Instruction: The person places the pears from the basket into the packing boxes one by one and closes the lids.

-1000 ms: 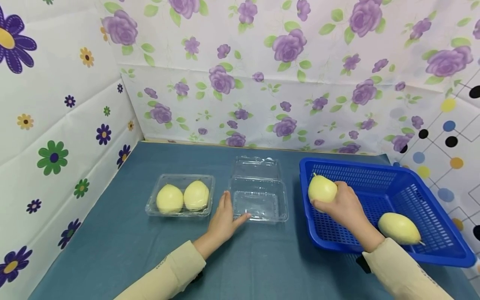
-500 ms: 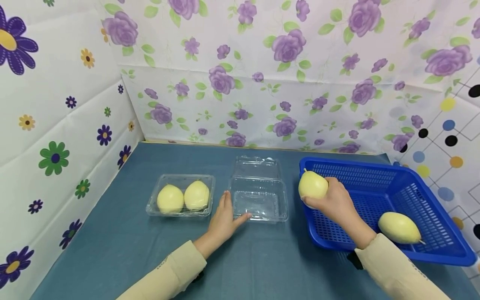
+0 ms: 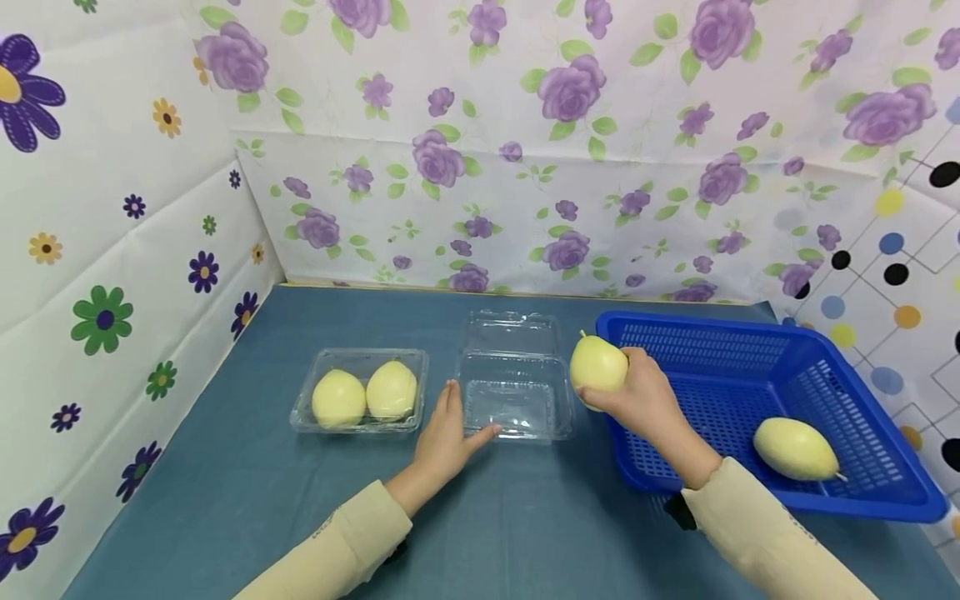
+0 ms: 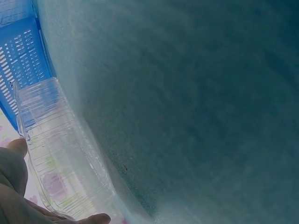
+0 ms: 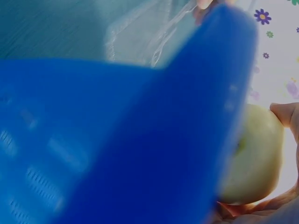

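Note:
My right hand (image 3: 647,402) grips a pale yellow pear (image 3: 597,372), stem up, above the left rim of the blue basket. In the right wrist view the pear (image 5: 254,158) shows beyond the basket's wall, thumb and fingers round it. At the middle of the table lies a clear plastic clamshell box (image 3: 516,400), its lid folded back and no fruit inside. My left hand (image 3: 442,442) lies along the box's left front corner, fingers straight and thumb spread to the front rim. In the left wrist view a thumb and fingertips meet the edges of the box (image 4: 65,154).
A second clear box (image 3: 378,427), lid down, stands to the left with two pears (image 3: 392,390) inside. The blue perforated basket (image 3: 780,502) at the right holds one pear (image 3: 795,449). Flower-patterned sheets (image 3: 510,217) wall in the back and sides of the blue-green table (image 3: 480,533).
My right hand has carried the pear leftward from inside the basket to over its left rim, nearer the open box. The left hand keeps its place at the box.

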Demonstrator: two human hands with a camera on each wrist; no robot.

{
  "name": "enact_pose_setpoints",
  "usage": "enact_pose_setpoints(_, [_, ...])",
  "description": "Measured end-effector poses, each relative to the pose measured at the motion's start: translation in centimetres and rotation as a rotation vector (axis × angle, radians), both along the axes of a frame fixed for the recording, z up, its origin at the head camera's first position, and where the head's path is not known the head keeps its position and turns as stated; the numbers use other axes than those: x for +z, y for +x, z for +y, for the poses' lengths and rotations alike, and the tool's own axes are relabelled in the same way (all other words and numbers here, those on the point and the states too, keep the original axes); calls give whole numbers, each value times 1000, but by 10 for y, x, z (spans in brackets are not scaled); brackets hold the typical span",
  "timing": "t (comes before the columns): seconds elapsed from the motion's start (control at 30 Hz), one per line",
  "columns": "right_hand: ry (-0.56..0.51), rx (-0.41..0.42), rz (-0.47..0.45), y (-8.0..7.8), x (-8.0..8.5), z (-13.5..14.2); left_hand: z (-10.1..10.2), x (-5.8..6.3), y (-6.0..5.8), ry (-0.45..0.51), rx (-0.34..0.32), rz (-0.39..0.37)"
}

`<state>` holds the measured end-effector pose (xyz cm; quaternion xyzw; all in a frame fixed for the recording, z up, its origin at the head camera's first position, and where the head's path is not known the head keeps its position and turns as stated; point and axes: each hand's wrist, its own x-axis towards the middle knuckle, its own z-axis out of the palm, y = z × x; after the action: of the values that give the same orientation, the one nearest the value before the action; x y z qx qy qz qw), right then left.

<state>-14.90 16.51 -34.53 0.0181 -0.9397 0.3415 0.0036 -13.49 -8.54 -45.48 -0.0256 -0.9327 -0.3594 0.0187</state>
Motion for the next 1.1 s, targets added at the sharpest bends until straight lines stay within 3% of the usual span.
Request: enact_pose_setpoints(1.1, [-89, 84, -15, -4, -18, -72, -2, 0, 0, -9, -1, -9])
